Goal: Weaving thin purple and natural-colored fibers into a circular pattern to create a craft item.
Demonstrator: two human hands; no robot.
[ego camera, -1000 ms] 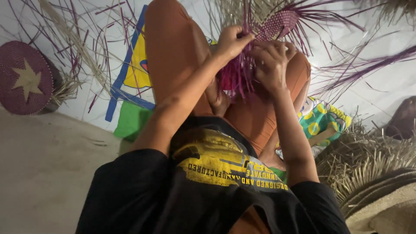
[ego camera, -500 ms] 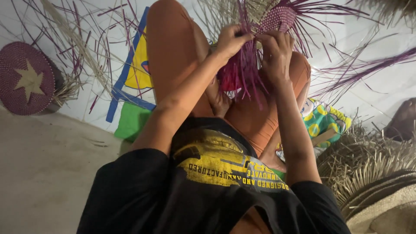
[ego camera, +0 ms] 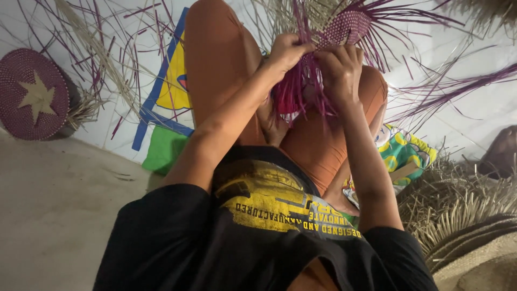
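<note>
A half-woven round piece of magenta straw [ego camera: 350, 24] rests above my raised knees, with long loose strands fanning out from its rim. My left hand [ego camera: 288, 51] is closed on a bunch of the magenta strands [ego camera: 301, 97] that hang down between my legs. My right hand [ego camera: 340, 70] grips the strands right beside it, just below the woven part. Both hands nearly touch. My legs in orange trousers [ego camera: 215, 70] are bent up under the work.
A finished round purple mat with a pale star [ego camera: 33, 96] leans at the far left. Loose purple and pale straws lie across a white sheet [ego camera: 474, 108]. Dry palm fibre bundles [ego camera: 463, 215] pile at the right, beside a patterned cloth [ego camera: 404, 151].
The woven piece and both hands have shifted up and slightly right. My right hand has closed in toward the left one on the strands.
</note>
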